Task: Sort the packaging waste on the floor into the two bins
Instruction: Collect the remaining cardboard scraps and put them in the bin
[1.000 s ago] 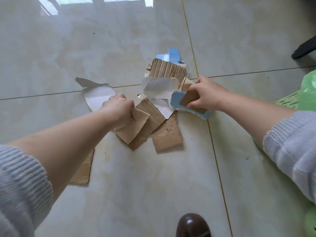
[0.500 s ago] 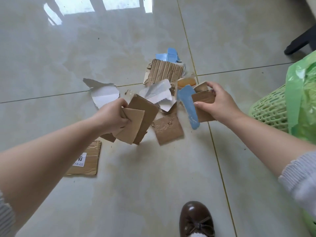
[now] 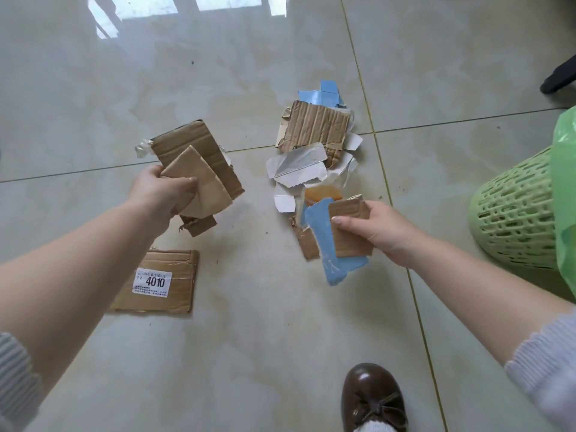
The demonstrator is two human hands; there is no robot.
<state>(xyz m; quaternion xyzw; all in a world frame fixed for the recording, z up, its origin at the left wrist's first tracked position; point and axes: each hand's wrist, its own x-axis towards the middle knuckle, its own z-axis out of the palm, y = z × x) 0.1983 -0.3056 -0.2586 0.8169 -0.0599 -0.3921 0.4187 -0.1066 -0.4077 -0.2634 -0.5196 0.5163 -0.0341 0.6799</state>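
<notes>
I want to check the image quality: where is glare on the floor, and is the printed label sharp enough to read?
Head view: bright window glare lies on the glossy floor at the top edge; the label on the flat cardboard piece reads 4010 sharply, its small print too fine; the sleeves at the lower corners look soft.

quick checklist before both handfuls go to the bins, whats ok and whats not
1. Left hand grips its brown cardboard pieces: ok, thumb clamped over the stack.
2. Right hand holds the small cardboard piece together with the blue carton piece: ok, but it is a mixed handful, so check where each belongs.
3. Green basket bin within reach on the right: ok.
4. Second bin located: cannot tell, only one shows.
5. Floor cleared: not ok, the labelled cardboard and the pile with corrugated cardboard and white carton scraps remain.
6. Brown shoe clear of scraps: ok.
</notes>
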